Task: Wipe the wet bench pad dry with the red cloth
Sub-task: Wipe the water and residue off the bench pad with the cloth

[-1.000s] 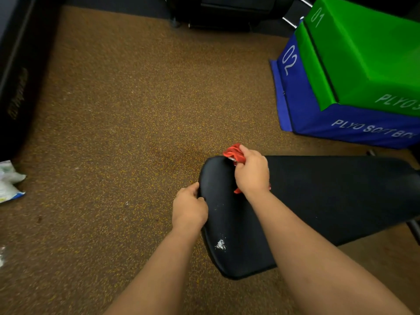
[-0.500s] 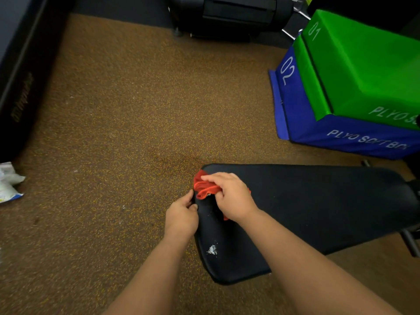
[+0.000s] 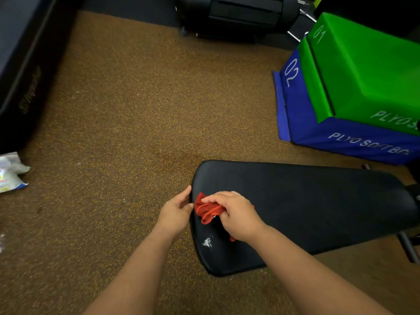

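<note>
Mid-wipe: right hand (image 3: 236, 214) clutches the cloth (image 3: 208, 211) at the pad (image 3: 306, 208) end, left hand (image 3: 176, 211) gripping its edge; next, probably sweep along the pad

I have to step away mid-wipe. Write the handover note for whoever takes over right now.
Right hand: grips the bunched red cloth, pressed on the black padded bench pad near its rounded end.
Left hand: holds that end's edge, steadying it.
Done: cannot tell from the picture how much is dry.
Left: the white speck patch nearer the body, then the long stretch of pad to the right.
</note>
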Motion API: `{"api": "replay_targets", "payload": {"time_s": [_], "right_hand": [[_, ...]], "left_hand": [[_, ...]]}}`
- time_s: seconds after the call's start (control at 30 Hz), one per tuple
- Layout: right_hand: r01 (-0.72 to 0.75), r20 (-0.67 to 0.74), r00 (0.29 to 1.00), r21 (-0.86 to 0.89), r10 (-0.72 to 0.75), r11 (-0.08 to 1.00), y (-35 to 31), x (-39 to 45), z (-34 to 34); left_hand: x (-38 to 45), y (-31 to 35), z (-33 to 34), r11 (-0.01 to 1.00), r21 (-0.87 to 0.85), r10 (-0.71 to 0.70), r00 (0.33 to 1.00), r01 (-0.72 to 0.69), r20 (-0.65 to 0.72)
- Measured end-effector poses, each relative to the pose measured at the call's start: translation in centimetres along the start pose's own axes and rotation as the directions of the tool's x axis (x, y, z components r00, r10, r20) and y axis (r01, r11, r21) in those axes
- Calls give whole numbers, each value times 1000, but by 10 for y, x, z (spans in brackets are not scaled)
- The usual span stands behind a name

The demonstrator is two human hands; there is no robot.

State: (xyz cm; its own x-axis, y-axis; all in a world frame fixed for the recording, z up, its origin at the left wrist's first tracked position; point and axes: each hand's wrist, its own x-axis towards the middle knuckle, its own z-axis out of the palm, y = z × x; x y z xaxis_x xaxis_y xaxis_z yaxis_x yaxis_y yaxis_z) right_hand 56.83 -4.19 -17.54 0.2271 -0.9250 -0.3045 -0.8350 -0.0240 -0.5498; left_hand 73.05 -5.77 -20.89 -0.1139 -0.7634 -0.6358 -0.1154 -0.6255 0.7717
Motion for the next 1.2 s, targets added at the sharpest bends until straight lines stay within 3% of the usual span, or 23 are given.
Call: {"api": "replay_targets", "payload": {"time_s": [0.5, 1.2], "right_hand": [[167, 166, 973, -42, -158, 985, -5, -39, 7], [252, 376, 908, -131, -187, 959, -8, -69, 15]], "left_hand": [[14, -8, 6, 1000, 15, -4, 997, 5, -77], [19, -25, 21, 993, 115, 53, 963, -24, -263]]}}
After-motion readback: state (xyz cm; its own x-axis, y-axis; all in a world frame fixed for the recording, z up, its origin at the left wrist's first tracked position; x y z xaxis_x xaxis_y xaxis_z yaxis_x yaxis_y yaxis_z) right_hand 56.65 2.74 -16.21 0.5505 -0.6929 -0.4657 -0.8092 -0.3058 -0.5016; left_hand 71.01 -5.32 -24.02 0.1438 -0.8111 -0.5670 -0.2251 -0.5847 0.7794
